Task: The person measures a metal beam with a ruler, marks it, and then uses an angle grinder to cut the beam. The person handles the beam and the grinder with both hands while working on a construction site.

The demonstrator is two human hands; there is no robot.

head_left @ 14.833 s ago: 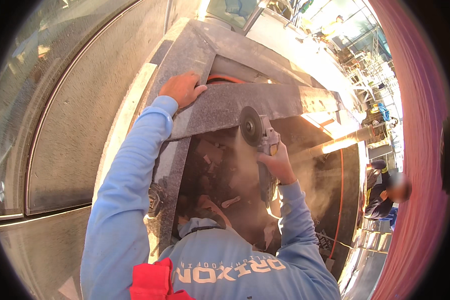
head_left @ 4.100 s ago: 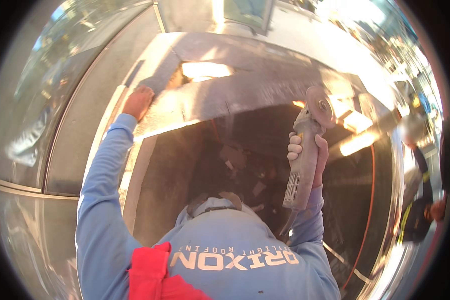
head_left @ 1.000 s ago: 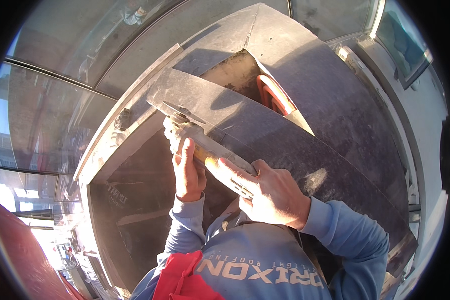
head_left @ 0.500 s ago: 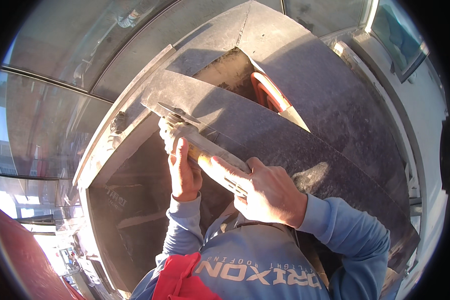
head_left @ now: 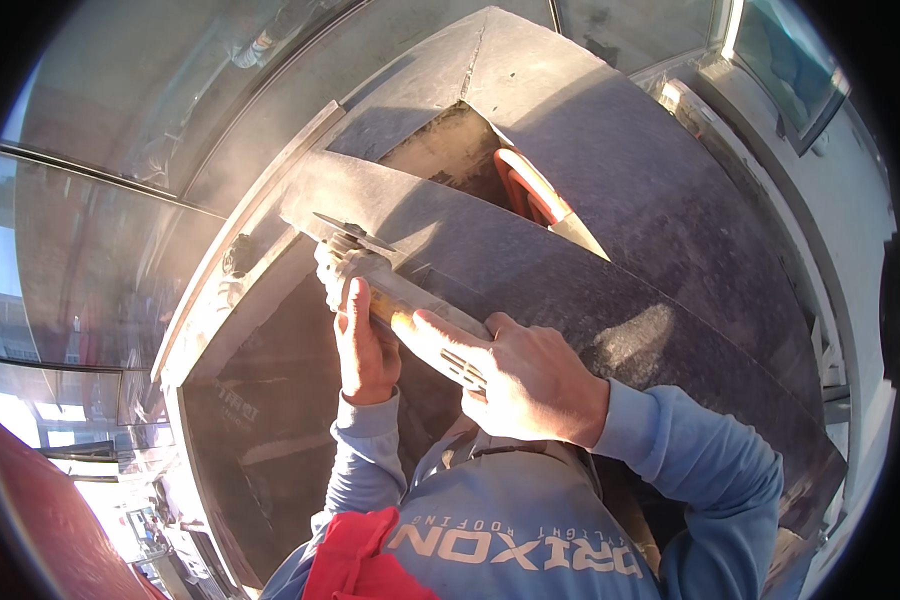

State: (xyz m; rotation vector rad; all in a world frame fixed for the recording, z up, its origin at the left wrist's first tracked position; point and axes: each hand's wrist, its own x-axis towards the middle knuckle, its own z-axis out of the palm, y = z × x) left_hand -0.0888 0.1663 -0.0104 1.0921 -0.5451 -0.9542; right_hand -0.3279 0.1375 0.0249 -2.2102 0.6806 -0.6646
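Dusty dark panels (head_left: 610, 260) fill the view, curved glass at ten o'clock, low sun glaring; an angle grinder (head_left: 395, 300) lies near centre, its disc toward eleven o'clock against the edge of a grey strip (head_left: 450, 225); the left hand (head_left: 365, 350) is clamped around the grinder's front; the right hand (head_left: 530, 380) grips its rear body, at four o'clock from the disc; orange tubing (head_left: 530, 190) shows in an opening at one o'clock.

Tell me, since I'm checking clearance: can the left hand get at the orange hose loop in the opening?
Probably not now: left hand grips the grey angle grinder, and the dark panel lies between it and the orange hose loop.
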